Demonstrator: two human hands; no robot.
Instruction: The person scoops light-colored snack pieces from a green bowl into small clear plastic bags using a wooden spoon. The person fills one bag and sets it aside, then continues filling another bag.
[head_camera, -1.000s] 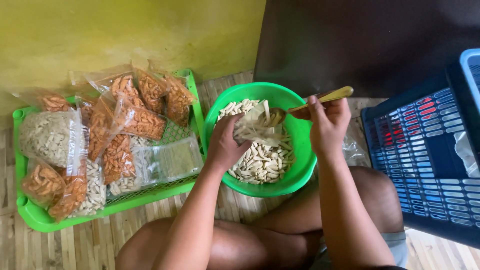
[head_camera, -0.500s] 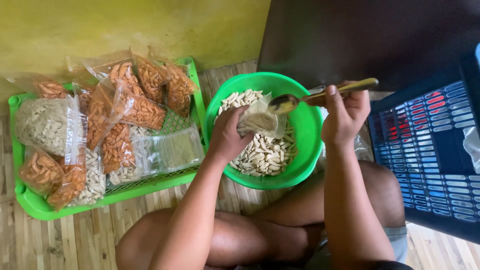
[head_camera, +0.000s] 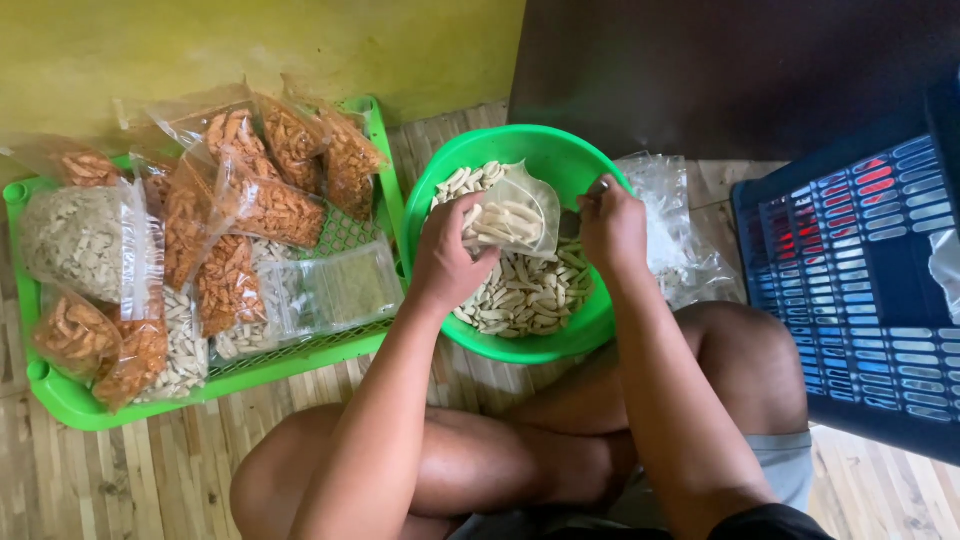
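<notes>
I see the green bowl (head_camera: 545, 150) of pale crackers (head_camera: 525, 295) on the wooden floor, straight ahead of the crossed legs. Over the bowl, my left hand (head_camera: 447, 255) has its grip pinching a small clear bag (head_camera: 515, 215) partly filled with crackers. My right hand (head_camera: 612, 228) is closed at the bag's right edge; on what, I cannot tell. Left of the bowl sits a green tray (head_camera: 70, 400) of filled packets (head_camera: 250, 200); to its right, a blue crate (head_camera: 870, 280).

Home snack-packing spot: bamboo floor (head_camera: 130, 470), bagged snacks (head_camera: 260, 205).

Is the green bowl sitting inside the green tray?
No, the green bowl sits on the floor beside the green tray, to its right.
</notes>
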